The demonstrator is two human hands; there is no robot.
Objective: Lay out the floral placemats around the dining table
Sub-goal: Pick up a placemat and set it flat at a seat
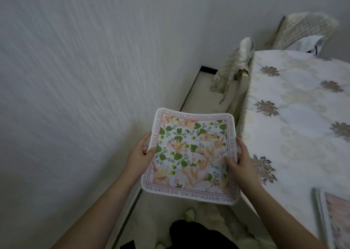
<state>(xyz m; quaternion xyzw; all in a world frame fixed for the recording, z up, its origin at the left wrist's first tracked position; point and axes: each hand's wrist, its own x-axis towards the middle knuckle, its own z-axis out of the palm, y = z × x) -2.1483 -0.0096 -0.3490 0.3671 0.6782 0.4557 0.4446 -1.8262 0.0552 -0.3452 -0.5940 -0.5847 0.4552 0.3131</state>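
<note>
A square floral placemat (191,154), white-edged with pink flowers, green leaves and a lettered border, is held flat in the air over the floor, left of the dining table (295,119). My left hand (141,153) grips its left edge, thumb on top. My right hand (239,158) grips its right edge, thumb on the printed face. Another floral placemat (335,216) lies on the table at the lower right, cut off by the frame. The table wears a white cloth with brownish flower motifs.
A white textured wall (75,78) stands close on the left, leaving a narrow strip of floor (204,95) between it and the table. A chair with a draped cover (233,66) is tucked at the table's left side; another chair (303,30) stands at the far end.
</note>
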